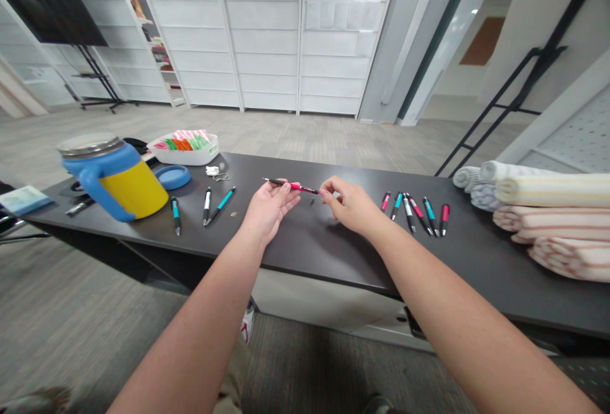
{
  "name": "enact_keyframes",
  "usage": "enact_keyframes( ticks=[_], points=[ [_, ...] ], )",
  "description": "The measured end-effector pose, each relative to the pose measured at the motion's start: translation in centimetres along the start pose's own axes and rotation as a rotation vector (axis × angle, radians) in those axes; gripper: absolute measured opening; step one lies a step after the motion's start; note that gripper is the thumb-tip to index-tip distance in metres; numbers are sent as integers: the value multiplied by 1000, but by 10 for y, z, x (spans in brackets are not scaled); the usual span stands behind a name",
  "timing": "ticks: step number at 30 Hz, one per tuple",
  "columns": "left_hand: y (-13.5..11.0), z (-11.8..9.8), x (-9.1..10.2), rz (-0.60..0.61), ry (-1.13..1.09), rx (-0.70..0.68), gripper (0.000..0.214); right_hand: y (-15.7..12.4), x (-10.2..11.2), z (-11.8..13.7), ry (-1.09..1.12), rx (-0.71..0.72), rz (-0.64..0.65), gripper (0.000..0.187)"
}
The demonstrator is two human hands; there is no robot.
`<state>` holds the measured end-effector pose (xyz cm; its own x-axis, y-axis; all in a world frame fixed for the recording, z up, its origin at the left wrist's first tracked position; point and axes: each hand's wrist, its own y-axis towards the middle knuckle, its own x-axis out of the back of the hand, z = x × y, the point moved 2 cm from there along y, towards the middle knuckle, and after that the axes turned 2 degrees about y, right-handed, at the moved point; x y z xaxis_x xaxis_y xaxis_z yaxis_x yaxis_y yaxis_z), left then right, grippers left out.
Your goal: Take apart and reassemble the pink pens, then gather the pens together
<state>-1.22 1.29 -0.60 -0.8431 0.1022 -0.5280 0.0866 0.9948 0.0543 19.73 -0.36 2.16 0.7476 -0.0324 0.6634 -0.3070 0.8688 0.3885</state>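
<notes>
Bright, even indoor light, prob. overhead. Only soft, faint shadow under the right hand [350,206] on the dark desk [305,255]. Mild glare on the steel mug lid [90,145]. Wide-angle warp bends the white shelves [260,39] toward the edges; carpet [305,369] at bottom looks a bit soft, low detail.

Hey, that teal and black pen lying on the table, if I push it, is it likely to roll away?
The teal and black pen will probably roll if pushed sideways: its barrel looks round, and it lies on the smooth dark tabletop. It looks like rigid plastic, so it should feel stiff and fairly light.
</notes>
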Motion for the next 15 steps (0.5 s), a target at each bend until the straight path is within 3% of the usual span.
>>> enact_keyframes(
  ticks=[15],
  points=[
    [-1,-1,-2,-17,1,6,22,0,-1,-1,-25,13,7,17]
  ],
)
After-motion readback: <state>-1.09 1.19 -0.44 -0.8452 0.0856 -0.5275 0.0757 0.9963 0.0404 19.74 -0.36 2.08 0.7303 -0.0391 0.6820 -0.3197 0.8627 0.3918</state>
